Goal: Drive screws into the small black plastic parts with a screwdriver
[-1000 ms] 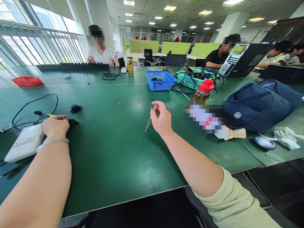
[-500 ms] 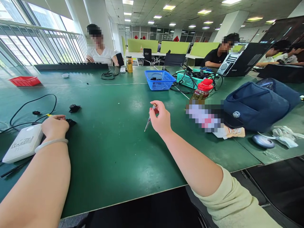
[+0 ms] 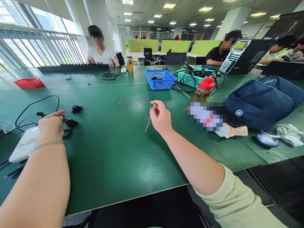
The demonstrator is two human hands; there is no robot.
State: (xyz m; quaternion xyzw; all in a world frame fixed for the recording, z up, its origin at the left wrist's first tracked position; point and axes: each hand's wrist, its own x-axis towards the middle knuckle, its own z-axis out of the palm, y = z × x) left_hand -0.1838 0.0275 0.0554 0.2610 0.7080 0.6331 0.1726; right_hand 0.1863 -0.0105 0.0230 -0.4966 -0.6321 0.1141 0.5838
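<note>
My right hand (image 3: 161, 117) is closed around the handle of a small, thin screwdriver (image 3: 149, 122). Its metal tip slants down and to the left over the green table. On the left, my left hand (image 3: 51, 125) is beside a crumpled-looking black piece (image 3: 71, 123), with the index finger stretched out and the other fingers partly hidden. Close to its wrist lies a white box (image 3: 21, 144) with handwriting on it. A flat black item (image 3: 66, 133) shows just right of that hand. Farther up are another black piece (image 3: 76, 109) and a smaller one (image 3: 40, 114).
A black cable (image 3: 35, 102) loops behind my left hand. A red tray (image 3: 28, 83), a blue basket (image 3: 160, 79) and a green basket (image 3: 188, 79) full of cables stand farther back. To the right are a red-capped bottle (image 3: 204, 87), a navy bag (image 3: 261, 103) and a mouse (image 3: 266, 140). People sit across the table.
My left hand has lifted off the black piece and shifted slightly left, its index finger now straighter, uncovering the flat black item. The right hand holds the screwdriver as before. The view has shifted slightly.
</note>
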